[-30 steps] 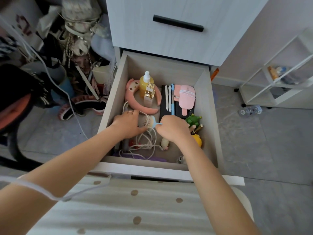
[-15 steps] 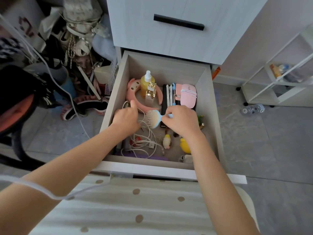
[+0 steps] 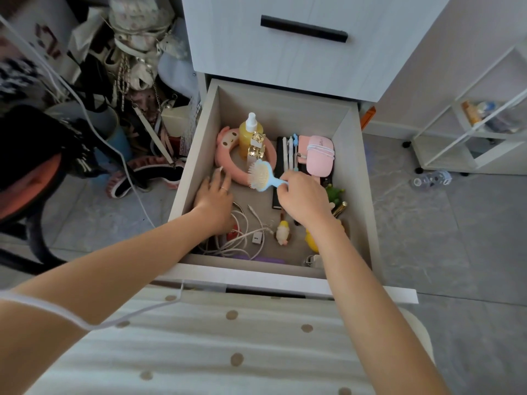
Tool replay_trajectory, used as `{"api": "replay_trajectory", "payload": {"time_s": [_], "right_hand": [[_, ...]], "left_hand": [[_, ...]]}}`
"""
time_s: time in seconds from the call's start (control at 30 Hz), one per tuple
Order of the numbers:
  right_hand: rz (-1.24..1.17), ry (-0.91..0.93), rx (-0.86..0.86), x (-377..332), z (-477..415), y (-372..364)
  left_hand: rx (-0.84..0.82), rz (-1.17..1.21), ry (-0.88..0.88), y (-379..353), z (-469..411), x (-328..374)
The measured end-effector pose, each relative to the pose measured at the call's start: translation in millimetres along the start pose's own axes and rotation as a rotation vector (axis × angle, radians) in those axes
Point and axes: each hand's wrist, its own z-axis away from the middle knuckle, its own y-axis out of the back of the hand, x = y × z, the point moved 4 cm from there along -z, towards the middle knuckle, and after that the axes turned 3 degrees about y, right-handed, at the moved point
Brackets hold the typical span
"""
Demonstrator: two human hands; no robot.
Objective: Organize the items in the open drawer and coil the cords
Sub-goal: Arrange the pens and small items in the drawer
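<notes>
In the open drawer (image 3: 196, 155), the right hand (image 3: 302, 201) pinches the blue handle of the hairbrush (image 3: 261, 175), its fingers (image 3: 285, 182) curled round it. Half a second ago the brush head hung low over the tangle of white cords (image 3: 242, 232). It now sits further back, with the bristles tilted over the right side of the pink headband (image 3: 228, 163), just in front of the gold bottle (image 3: 256, 146) and the yellow bottle (image 3: 250, 134). The left hand (image 3: 214, 198) was bunched beside the brush head. It has since let go and slid toward the drawer's left wall, where its fingers (image 3: 221, 178) lie straight and loosely spread, holding nothing, their tips at the lower left edge of the headband. The cords are now uncovered and lie loose and uncoiled at the front left of the drawer floor, with a white plug (image 3: 256, 238) among them. The small figurine (image 3: 283, 232), the yellow duck (image 3: 310, 242), the pens (image 3: 289, 152) and the pink case (image 3: 319, 156) lie where they were.
</notes>
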Motion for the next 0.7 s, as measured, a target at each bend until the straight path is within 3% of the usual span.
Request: {"api": "replay_trajectory", "payload": {"time_s": [0.1,0.3,0.5,0.7], "right_hand": [[0.052,0.029,-0.043,-2.4,-0.4,-4.2],[0.101,-0.006,-0.058,2.2,-1.7,-6.6],[0.095,-0.036,-0.073,5.4,0.3,-5.7],[0.102,-0.052,-0.093,4.7,2.3,-4.3]], "left_hand": [[0.017,0.028,0.064,3.1,-3.7,0.4],[-0.007,0.321,0.117,1.1,-2.4,4.6],[-0.072,0.199,0.103,1.7,-0.9,9.9],[-0.032,0.282,0.147,14.8,11.1,0.8]]}}
